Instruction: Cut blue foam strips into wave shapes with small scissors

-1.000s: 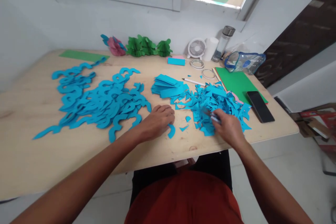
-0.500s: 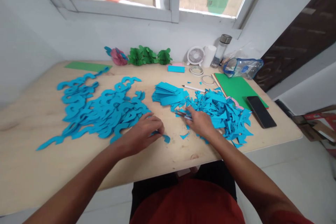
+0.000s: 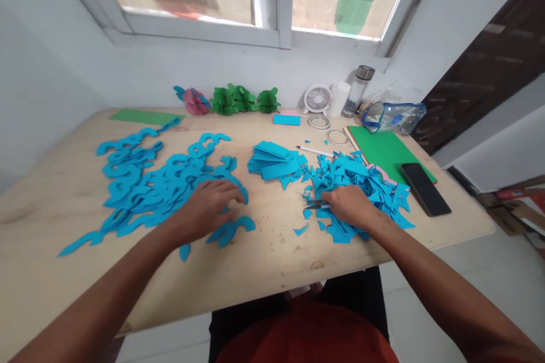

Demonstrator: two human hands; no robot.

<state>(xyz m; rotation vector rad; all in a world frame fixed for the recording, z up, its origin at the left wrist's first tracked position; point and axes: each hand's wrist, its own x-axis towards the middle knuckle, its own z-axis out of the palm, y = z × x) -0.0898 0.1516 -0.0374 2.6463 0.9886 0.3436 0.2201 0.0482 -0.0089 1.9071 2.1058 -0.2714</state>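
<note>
My left hand point(image 3: 213, 204) hovers over the right side of a pile of wavy blue paper cutouts point(image 3: 166, 187), its fingers apart. A curved blue piece point(image 3: 232, 231) lies just below its fingers. My right hand point(image 3: 347, 204) is closed on scissors point(image 3: 317, 205), whose blades point left, slightly apart, beside the heap of blue scraps point(image 3: 383, 198). Between the two piles lies a fanned stack of blue paper strips point(image 3: 275, 160).
At the back stand green paper shapes point(image 3: 240, 98), a pink paper flower point(image 3: 196, 102), a small fan point(image 3: 317, 98) and a bottle point(image 3: 358, 91). A phone point(image 3: 424, 189) and green sheets point(image 3: 385, 150) lie at the right. A white pen point(image 3: 315, 151) lies behind the scraps.
My left hand has moved left onto the cutout pile, and its fingers have opened, with the curved piece now below it. My right hand has moved right with the scissors, onto the scraps.
</note>
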